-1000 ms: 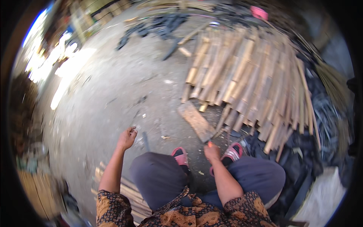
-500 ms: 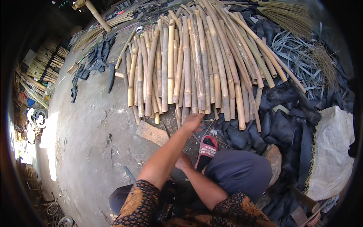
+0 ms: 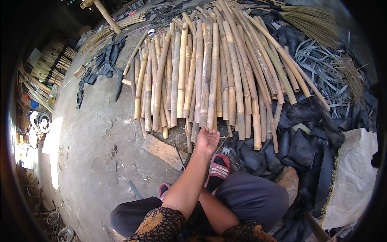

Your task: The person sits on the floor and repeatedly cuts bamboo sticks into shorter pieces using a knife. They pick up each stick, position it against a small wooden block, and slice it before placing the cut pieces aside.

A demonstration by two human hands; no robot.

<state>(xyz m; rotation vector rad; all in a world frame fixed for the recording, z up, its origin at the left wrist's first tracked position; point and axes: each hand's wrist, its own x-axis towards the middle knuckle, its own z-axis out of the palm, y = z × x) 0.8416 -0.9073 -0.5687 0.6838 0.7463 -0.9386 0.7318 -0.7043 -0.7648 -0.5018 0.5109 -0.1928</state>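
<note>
A wide row of bamboo poles [image 3: 180, 80] lies in a heap on the ground in front of me, cut ends pointing my way. My left hand [image 3: 207, 140] is at the near ends of the middle poles. Its palm faces up, the fingers are slightly bent and apart, and the fingertips touch or nearly touch a darker bamboo pole [image 3: 206, 72]. Nothing shows in the palm. My right forearm [image 3: 217, 211] passes behind the left forearm, which hides the right hand.
A flat wooden board [image 3: 164, 152] lies near my sandalled foot [image 3: 219, 167]. Black rubber-like sheets [image 3: 296, 147] spread to the right, beside a stone [image 3: 288, 183] and a white sack [image 3: 350, 177]. Grey strips [image 3: 318, 66] and a bundle of thin sticks [image 3: 312, 22] lie beyond.
The view has shifted, so the poles appear lower. My left hand has turned palm up with its fingers apart. The right hand, partly visible before, is now hidden behind the left forearm.
</note>
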